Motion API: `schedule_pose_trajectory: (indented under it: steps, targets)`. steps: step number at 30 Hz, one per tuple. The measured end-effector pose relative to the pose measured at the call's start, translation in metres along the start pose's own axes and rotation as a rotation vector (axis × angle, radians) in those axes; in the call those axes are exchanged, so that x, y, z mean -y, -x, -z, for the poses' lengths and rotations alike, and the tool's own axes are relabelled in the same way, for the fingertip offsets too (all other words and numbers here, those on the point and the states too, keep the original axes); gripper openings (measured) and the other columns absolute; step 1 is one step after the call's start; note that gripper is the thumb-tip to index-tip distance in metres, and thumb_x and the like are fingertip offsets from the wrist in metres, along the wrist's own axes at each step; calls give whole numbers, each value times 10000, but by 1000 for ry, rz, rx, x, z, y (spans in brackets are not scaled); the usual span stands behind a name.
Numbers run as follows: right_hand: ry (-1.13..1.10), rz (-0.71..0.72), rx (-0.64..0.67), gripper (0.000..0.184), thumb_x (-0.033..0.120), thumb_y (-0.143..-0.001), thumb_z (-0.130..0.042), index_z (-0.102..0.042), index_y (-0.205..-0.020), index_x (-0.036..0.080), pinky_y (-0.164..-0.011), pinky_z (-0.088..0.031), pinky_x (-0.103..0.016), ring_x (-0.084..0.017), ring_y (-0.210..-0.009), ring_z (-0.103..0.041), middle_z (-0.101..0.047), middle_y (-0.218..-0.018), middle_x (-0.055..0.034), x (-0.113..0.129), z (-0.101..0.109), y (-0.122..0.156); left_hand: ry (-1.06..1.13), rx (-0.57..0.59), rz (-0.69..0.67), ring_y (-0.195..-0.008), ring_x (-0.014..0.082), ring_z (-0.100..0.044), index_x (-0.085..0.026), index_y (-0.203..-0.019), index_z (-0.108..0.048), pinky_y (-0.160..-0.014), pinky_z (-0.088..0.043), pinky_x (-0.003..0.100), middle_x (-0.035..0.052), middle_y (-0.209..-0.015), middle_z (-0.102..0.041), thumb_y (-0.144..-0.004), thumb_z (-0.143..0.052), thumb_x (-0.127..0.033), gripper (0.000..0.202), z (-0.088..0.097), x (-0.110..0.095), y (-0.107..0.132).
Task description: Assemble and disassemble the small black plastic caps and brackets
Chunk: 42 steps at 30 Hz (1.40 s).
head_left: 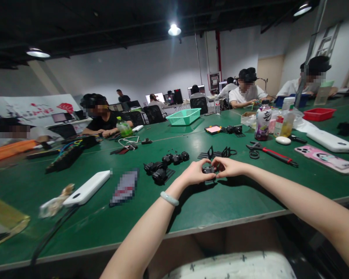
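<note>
Both hands meet over the near part of the green table (250, 193), fingers curved towards each other around a small black part (208, 169). The left hand (195, 172), with a pale bangle (169, 198) on its wrist, has its thumb and fingers partly spread, curled about the part's left side. The right hand (228, 167) is bent more tightly, its fingertips at the part's right side. The fingers hide much of the part, so its exact shape and which fingertips press on it cannot be told.

Just beyond the hands lie thin black brackets (227, 151), some standing on edge. To the left of the left hand, near it, a black jointed assembly (159, 172) lies on the table, with a row of black modules (176, 157) just behind it. Further left are a blurred-out dark item (125, 188) and a white power bank (88, 188) with a black cable.

To the right of the brackets, a red-handled tool (276, 155) lies at a slant beside a black ring (254, 154). A pink phone (328, 158) lies further right. Behind the tool stands a purple-labelled bottle (263, 120); a green plastic basket (184, 117) sits towards the table's far side, and several co-workers sit around
</note>
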State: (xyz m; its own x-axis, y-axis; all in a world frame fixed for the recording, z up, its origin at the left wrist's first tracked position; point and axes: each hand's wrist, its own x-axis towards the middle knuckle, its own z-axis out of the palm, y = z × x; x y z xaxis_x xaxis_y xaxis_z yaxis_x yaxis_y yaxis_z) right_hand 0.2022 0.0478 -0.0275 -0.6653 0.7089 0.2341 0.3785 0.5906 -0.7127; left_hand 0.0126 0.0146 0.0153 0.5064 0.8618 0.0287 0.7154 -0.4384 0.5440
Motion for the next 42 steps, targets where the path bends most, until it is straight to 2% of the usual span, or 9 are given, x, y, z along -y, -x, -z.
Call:
schedule_pose_trajectory:
  steps: [3, 8, 11, 16, 20, 23, 26, 32, 42]
  targets:
    - [0, 38, -32, 435, 316, -585, -659, -475, -942, 147, -609, -389, -227, -116, -709, -482, -531, -885, -33, 1, -1, 1, -3, -2, -1, -365, 98, -493, -189, -1112, -440, -332, -341, 160, -19, -532, -544, -639, -560, -466, 560, -1, 1, -1]
    - [13, 45, -36, 383, 379, -644, -605, -497, -924, 141, -607, -383, -233, -119, -694, -475, -535, -836, -29, 4, -2, 0, -15, -8, -13, -368, 96, -492, -177, -1102, -448, -339, -340, 158, -18, -528, -546, -641, -546, -488, 565, 0, 0, 1]
    - [45, 37, 21, 309, 399, -725, -512, -522, -883, 133, -612, -380, -243, -132, -695, -483, -545, -793, -32, 5, -2, -1, -24, -13, -9, -375, 97, -495, -174, -1106, -445, -344, -338, 160, -16, -536, -552, -644, -538, -494, 570, 0, 0, 1]
    - [91, 2, 61, 333, 391, -813, -362, -544, -883, 121, -722, -374, -279, -167, -812, -502, -557, -890, -74, 6, -1, -2, -31, -23, 5, -370, 92, -487, -170, -1119, -439, -362, -347, 166, -24, -527, -546, -635, -550, -478, 584, -2, 1, 1]
    - [58, -16, 78, 337, 406, -749, -475, -519, -920, 119, -670, -391, -269, -156, -752, -504, -554, -852, -64, 7, -1, 0, -17, -14, 10, -367, 95, -484, -182, -1123, -437, -355, -345, 170, -29, -526, -539, -629, -545, -500, 596, -2, 2, 1]
    - [9, -4, 38, 436, 343, -644, -610, -463, -997, 135, -660, -399, -263, -144, -757, -487, -522, -901, -53, 7, -1, 2, -21, -19, 7, -371, 91, -486, -182, -1111, -448, -355, -345, 165, -24, -543, -545, -622, -555, -496, 591, -2, 1, 1]
    - [-36, 12, 3, 470, 281, -588, -655, -427, -979, 156, -634, -403, -250, -130, -743, -472, -488, -891, -35, 7, -2, 4, -22, -22, -3, -361, 90, -481, -186, -1101, -455, -351, -344, 165, -24, -543, -545, -620, -561, -486, 577, -2, 2, 0]
    - [-98, 87, 12, 410, 274, -615, -635, -382, -919, 169, -630, -382, -231, -114, -728, -459, -464, -797, 6, 6, -3, 3, -14, -5, -6, -357, 95, -485, -186, -1113, -444, -348, -348, 168, -21, -542, -548, -622, -555, -495, 591, -1, 3, -1]
    - [-70, 72, 41, 318, 326, -693, -571, -419, -916, 157, -600, -366, -221, -94, -645, -424, -458, -720, 21, 3, -3, 2, 8, 11, -11, -368, 98, -493, -170, -1119, -438, -358, -352, 170, -15, -543, -554, -636, -546, -493, 590, -1, 2, 0]
